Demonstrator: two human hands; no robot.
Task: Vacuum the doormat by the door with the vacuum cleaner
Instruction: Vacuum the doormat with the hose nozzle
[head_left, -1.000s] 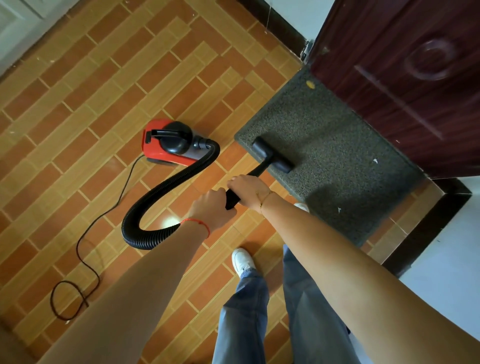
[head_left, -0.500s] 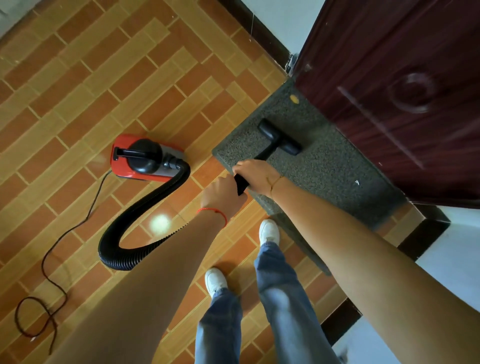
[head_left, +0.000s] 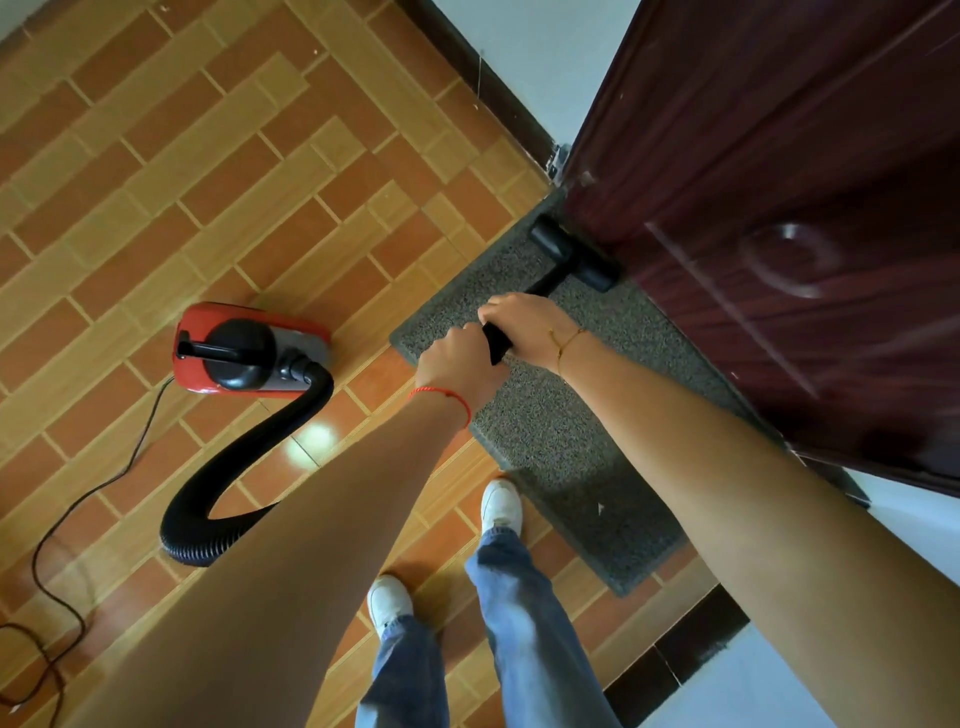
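Pushing the vacuum wand (head_left: 546, 283) with both hands, so each grip is clamped on it: right hand (head_left: 524, 325) leads, wrapped over the upper side, left hand (head_left: 460, 364) just behind, touching it, curled round the lower end of the black tube.

From my hands the wand runs up toward one o'clock. Its long axis points straight at the door (head_left: 779, 234). The floor nozzle (head_left: 574, 254) sits crosswise to that line, on the doormat (head_left: 550, 415) at its far corner, hard against the bottom edge of the door. I cannot tell whether it touches the door.

Doormat is a grey strip lying along the door's foot, long axis from eleven o'clock to five o'clock. Most of it stretches back toward five o'clock, past my right arm. A pale fleck (head_left: 600, 508) shows there, near my right shoe (head_left: 501, 504).

My judgement: no room is left ahead, so the coming stroke has to pull back along the wand's line, then shift toward five o'clock. Right hand is nearer the nozzle and would steer.

Red canister (head_left: 200, 364) stands on the tiled floor (head_left: 208, 156) at nine o'clock from the hands, well apart from the mat. Hose (head_left: 234, 478) loops from it toward seven o'clock, under my left arm. Hose slack looks ample.
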